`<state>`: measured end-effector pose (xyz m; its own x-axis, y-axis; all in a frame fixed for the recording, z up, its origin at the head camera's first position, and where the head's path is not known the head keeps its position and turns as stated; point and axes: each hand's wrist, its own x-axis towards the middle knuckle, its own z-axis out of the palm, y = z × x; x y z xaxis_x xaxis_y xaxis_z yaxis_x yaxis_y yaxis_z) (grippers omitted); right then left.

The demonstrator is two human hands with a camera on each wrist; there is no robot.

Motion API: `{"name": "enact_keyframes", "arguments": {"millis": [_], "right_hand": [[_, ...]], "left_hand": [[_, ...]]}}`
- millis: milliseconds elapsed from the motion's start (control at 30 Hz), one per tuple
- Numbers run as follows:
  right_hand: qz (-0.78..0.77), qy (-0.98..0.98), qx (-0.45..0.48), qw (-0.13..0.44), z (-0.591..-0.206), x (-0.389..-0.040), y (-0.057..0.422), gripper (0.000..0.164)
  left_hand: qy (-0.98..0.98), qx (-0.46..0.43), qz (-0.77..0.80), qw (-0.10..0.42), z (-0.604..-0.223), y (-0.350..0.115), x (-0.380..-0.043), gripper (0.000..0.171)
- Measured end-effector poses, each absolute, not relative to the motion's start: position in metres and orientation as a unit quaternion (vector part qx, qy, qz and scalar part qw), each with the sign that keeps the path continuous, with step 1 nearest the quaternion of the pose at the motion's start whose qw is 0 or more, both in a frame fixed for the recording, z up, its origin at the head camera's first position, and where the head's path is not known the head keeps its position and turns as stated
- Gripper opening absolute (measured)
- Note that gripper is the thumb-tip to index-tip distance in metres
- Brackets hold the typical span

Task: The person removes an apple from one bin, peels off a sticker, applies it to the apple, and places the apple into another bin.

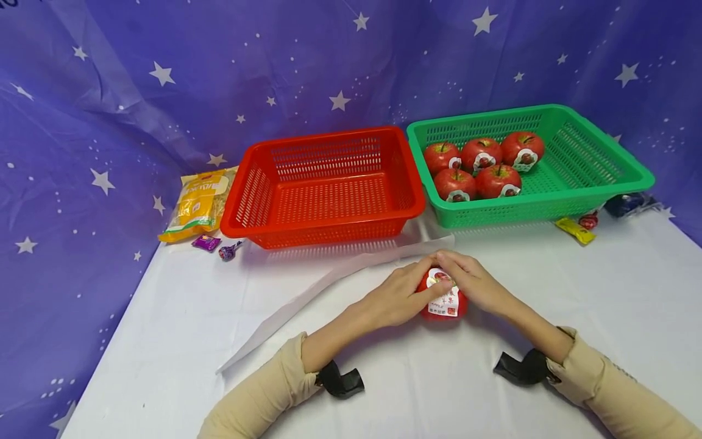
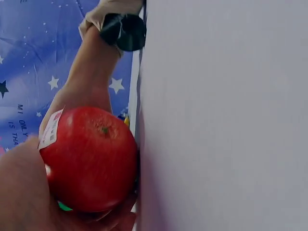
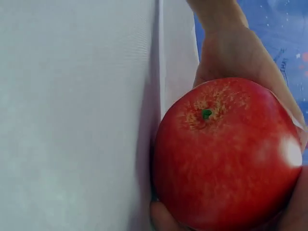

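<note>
A red apple (image 1: 462, 306) sits on the white table, held between both hands. A white printed label (image 1: 445, 303) covers part of its skin. From the left side my left hand (image 1: 396, 295) grips it, thumb across the label. My right hand (image 1: 478, 283) wraps the other side, and the fingertips of both hands meet at the far side. The left wrist view has the apple (image 2: 91, 161) against the left palm, its small green-tipped end facing the camera. In the right wrist view the apple (image 3: 226, 159) hides much of the fingers.
A red basket (image 1: 323, 223) with nothing in it stands behind. Right of it, a green basket (image 1: 526, 210) holds several labelled apples (image 1: 498, 181). A yellow snack bag (image 1: 194, 204), wrapped candies (image 1: 206, 242) and a lollipop (image 1: 227, 251) lie left; a yellow packet (image 1: 574, 231) lies right.
</note>
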<state>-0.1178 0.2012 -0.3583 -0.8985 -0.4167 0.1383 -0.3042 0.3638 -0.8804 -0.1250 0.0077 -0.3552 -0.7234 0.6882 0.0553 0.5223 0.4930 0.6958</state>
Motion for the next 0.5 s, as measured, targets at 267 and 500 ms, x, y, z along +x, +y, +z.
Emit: {"name": "enact_keyframes", "arguments": {"millis": [267, 500], "right_hand": [[-0.529, 0.784, -0.261, 0.195, -0.355, -0.131, 0.223, 0.049], [-0.439, 0.799, -0.295, 0.286, -0.328, -0.123, 0.231, 0.087]], "left_hand": [[0.852, 0.365, 0.375, -0.013, -0.366, 0.013, -0.129, 0.029], [0.845, 0.406, 0.334, -0.1, -0.318, 0.013, -0.148, 0.021]]}}
